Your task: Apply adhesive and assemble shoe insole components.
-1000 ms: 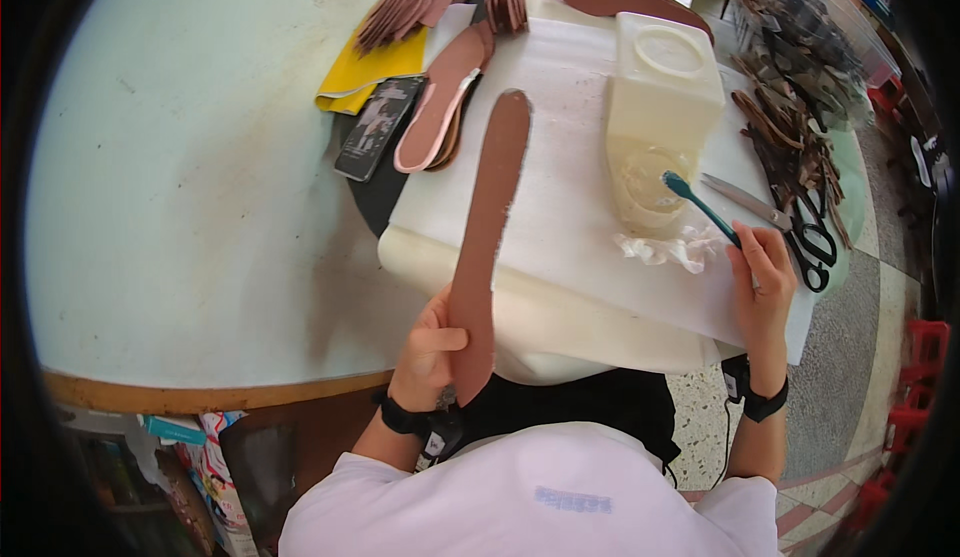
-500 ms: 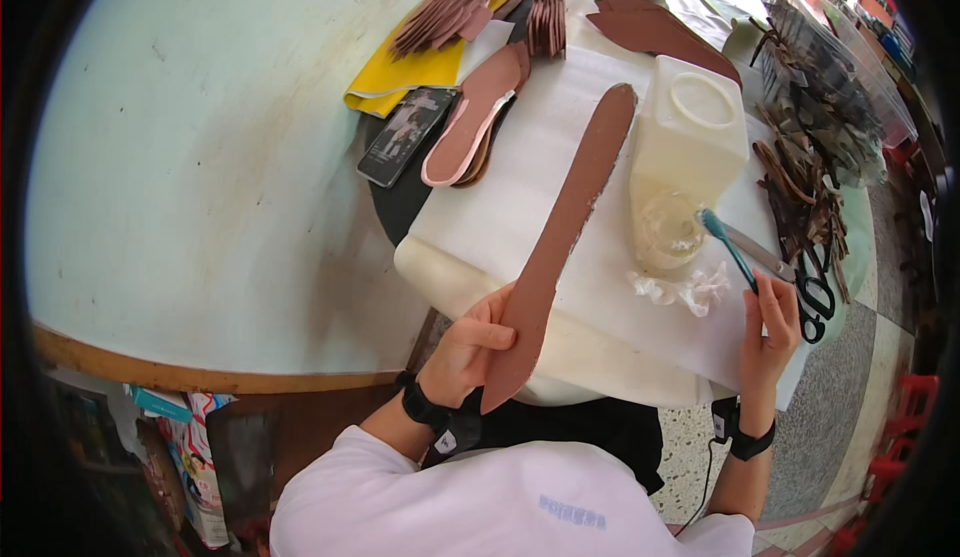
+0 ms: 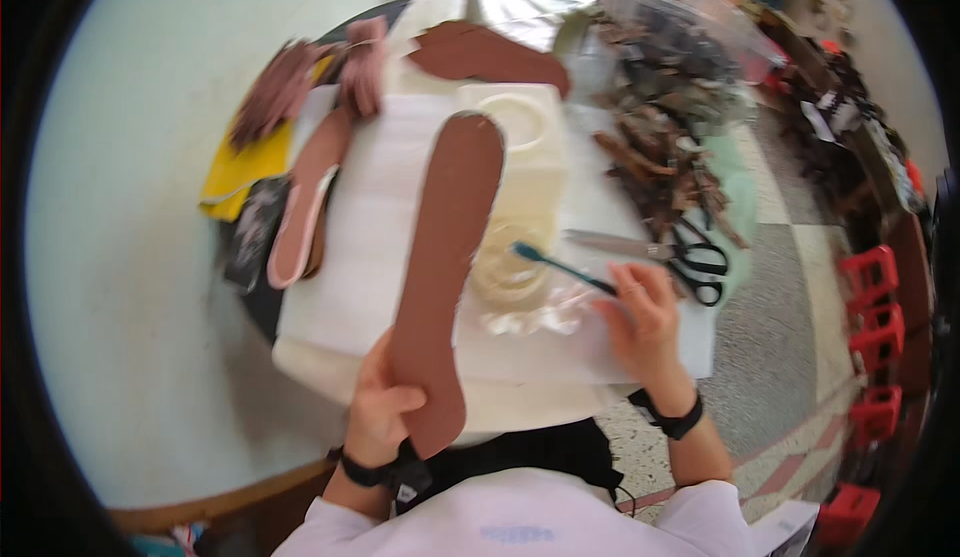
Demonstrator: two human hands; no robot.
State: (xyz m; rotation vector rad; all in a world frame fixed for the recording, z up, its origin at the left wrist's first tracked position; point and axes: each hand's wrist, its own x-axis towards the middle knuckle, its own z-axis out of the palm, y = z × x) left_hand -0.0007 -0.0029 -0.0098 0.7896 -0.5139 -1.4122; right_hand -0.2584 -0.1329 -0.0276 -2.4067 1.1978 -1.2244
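My left hand [image 3: 385,402] grips the narrow lower part of a long brown insole [image 3: 445,227], thumb on its upper face, so that it stands up over the table. In my right hand [image 3: 645,319] is a blue-green toothbrush [image 3: 565,265], pinched by the handle, its head pointing left. The brush head is over the rounded opening of a cream plastic jug [image 3: 545,162] lying on the table, with a cloudy coating around that opening. Crumpled white tissue [image 3: 545,319] lies just below the jug. Scissors [image 3: 697,260] with black handles rest right of the brush.
Brown shoe-shaped pieces [image 3: 490,57] lie at the far side. Finished-looking insoles [image 3: 300,219], a phone [image 3: 257,232], a yellow sheet [image 3: 225,172] and bundled strips [image 3: 362,67] are at left. Dark scraps [image 3: 670,87] heap at right. Red stools [image 3: 870,275] stand on the floor.
My view has swung right, so the table shifts left in the picture. The insole is held more upright and shows its face more broadly. The toothbrush stays near the jug opening, now lying flatter.
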